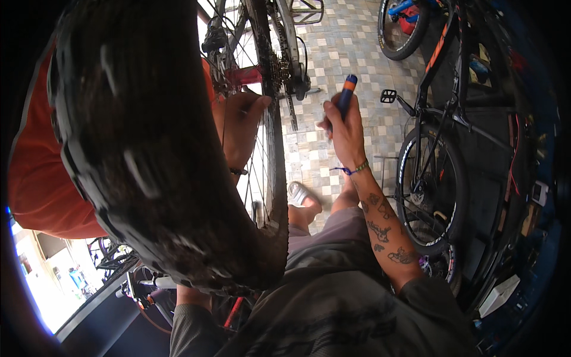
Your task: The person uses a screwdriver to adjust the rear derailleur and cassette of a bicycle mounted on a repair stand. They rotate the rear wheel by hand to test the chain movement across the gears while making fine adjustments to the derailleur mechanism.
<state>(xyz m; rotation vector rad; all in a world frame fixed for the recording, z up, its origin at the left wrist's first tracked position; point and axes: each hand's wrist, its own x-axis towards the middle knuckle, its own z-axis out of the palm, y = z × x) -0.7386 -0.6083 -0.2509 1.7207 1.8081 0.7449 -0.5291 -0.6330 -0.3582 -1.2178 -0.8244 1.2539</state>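
A bicycle wheel with a knobbly black tire fills the left half of the view, close to me. My left hand reaches behind the tire, beside the spokes and below the red hub. Its thumb and fingers are pinched together; what they hold, if anything, is hidden. To the right of the wheel, my right hand is closed around a dark blue tool handle with an orange band. The tool's working end cannot be made out. Near the hub are the cassette and the rear derailleur.
Orange-red clothing of another person shows behind the tire. A black bicycle stands at the right, with another bicycle wheel beyond it. The floor is patterned tile. A handlebar is at the lower left.
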